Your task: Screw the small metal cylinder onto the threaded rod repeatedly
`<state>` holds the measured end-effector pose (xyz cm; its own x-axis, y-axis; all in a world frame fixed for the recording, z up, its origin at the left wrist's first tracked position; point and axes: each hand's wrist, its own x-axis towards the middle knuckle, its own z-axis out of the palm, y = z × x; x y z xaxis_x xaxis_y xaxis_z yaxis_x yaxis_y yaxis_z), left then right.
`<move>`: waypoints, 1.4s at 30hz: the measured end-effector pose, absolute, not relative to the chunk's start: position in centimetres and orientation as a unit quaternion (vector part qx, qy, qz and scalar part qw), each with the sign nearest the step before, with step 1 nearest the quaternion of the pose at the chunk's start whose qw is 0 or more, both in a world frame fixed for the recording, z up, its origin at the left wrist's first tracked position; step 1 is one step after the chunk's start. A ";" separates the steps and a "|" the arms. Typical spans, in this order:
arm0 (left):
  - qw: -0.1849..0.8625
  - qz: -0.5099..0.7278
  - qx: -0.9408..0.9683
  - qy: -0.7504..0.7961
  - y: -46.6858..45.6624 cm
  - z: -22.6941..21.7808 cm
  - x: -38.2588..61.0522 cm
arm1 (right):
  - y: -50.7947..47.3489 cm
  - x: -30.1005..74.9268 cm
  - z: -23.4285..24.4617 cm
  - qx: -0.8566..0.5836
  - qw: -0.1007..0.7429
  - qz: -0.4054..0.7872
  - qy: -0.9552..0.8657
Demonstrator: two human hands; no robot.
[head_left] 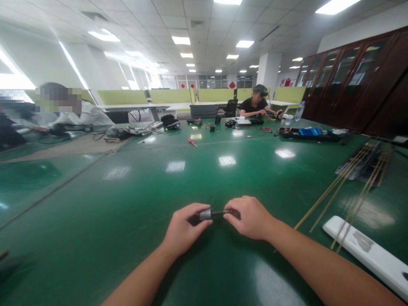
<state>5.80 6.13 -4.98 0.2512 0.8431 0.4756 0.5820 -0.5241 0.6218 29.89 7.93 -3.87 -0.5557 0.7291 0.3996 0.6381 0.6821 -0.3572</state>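
Note:
Low in the middle of the head view, my left hand point(186, 224) grips a short grey metal cylinder point(205, 214) that looks like a drill chuck, thumb below and fingers above. A thin dark shaft point(218, 212) runs from its right end toward my right hand point(247, 216). There my right thumb and fingers pinch the shaft's far end. Whether the shaft is fixed in the cylinder or only set into it, I cannot tell. Both hands are just above the green table point(143, 191); a bit of red shows by the left fingers.
A white elongated object point(366, 244) and several thin sticks point(334, 187) lie at the right. Farther off are a red screwdriver point(192, 143), a black tray with blue items point(310, 132) and a water bottle point(299, 111). Two people point(255, 104) sit across the table and at the left.

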 end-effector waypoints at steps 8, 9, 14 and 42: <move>0.160 0.403 0.773 0.462 6.2 -5.2 5.7 | 8.0 29.9 -3.9 -0.390 0.264 0.083 -0.878; 0.160 0.403 0.773 0.463 6.2 -5.2 5.7 | 8.0 29.9 -3.9 -0.391 0.263 0.083 -0.878; 0.162 0.401 0.773 0.464 6.2 -5.0 5.8 | 8.0 30.0 -3.8 -0.394 0.257 0.084 -0.878; 0.182 0.403 0.762 0.473 6.5 -5.4 5.4 | 8.3 30.2 -4.2 -0.395 0.265 0.086 -0.875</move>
<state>5.43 6.45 -5.39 0.2266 0.8676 0.4427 0.5742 -0.4861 0.6588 30.25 8.30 -4.17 -0.5469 0.7374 0.3963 0.6456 0.6729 -0.3611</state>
